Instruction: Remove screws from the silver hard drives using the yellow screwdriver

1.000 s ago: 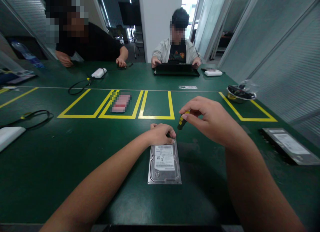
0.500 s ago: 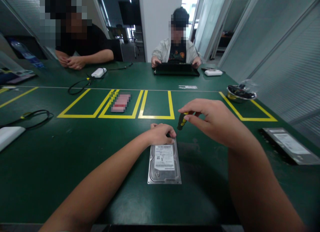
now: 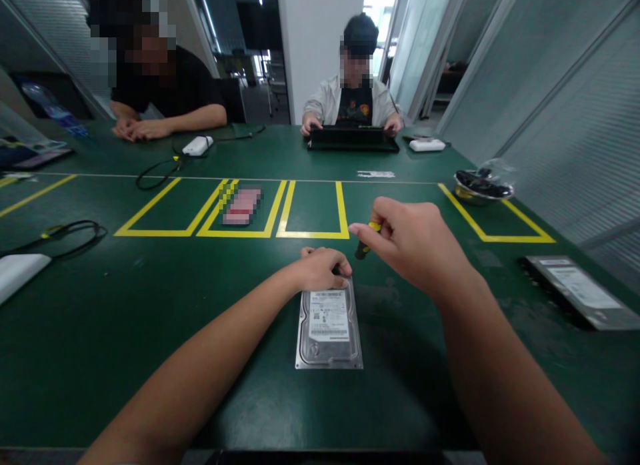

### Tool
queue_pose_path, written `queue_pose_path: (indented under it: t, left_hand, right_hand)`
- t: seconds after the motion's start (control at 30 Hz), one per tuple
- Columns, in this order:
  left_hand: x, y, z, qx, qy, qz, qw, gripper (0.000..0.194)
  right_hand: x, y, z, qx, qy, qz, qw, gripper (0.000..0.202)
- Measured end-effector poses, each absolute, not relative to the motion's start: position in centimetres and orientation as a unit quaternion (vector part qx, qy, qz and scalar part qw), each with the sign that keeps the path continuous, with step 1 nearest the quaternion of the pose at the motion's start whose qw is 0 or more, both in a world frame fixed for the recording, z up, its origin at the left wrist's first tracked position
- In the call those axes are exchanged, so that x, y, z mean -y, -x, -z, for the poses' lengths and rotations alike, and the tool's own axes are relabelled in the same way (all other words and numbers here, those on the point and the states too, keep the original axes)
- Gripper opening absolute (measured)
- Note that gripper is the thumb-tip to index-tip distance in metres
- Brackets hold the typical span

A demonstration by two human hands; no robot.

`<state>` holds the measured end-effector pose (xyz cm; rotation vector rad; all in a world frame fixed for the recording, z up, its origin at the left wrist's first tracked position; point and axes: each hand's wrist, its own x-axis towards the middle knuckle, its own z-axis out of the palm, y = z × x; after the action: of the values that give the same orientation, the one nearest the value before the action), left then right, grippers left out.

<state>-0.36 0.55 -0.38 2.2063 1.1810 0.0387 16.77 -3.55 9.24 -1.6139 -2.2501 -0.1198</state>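
Since half a second ago, my right hand point(image 3: 413, 241) has rolled, its thumb reaching further toward nine o'clock; its fingers stay curled around a yellow-and-black tool point(image 3: 362, 250) near the hard drive's point(image 3: 329, 318) one o'clock corner. My left hand point(image 3: 320, 269) rests half-curled over the drive's twelve o'clock end; I can't tell whether it grips. The drive lies flat at six o'clock in my view.

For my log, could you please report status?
Left hand on hard drive, covering far end. Right hand holding black-and-yellow tool. Drive lies label-up.
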Motion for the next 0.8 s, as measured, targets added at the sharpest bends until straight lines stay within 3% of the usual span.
queue_pose_path:
  t: [0.17,0.47,0.8]
  left_hand:
    - [-0.5,0.3,0.3,-0.454,-0.835,-0.014,0.311,0.023]
    - [-0.5,0.3,0.2,-0.453,-0.836,-0.016,0.309,0.023]
    - [-0.6,0.3,0.3,-0.455,-0.835,-0.013,0.309,0.023]
  right_hand:
    - [3.4,-16.7,-9.0,0.799,0.565,0.064,0.198,0.032]
    - [3.0,-17.1,-8.9,0.844,0.467,0.017,0.263,0.008]
    - [3.1,-18.1,-9.4,0.857,0.453,-0.015,0.244,0.015]
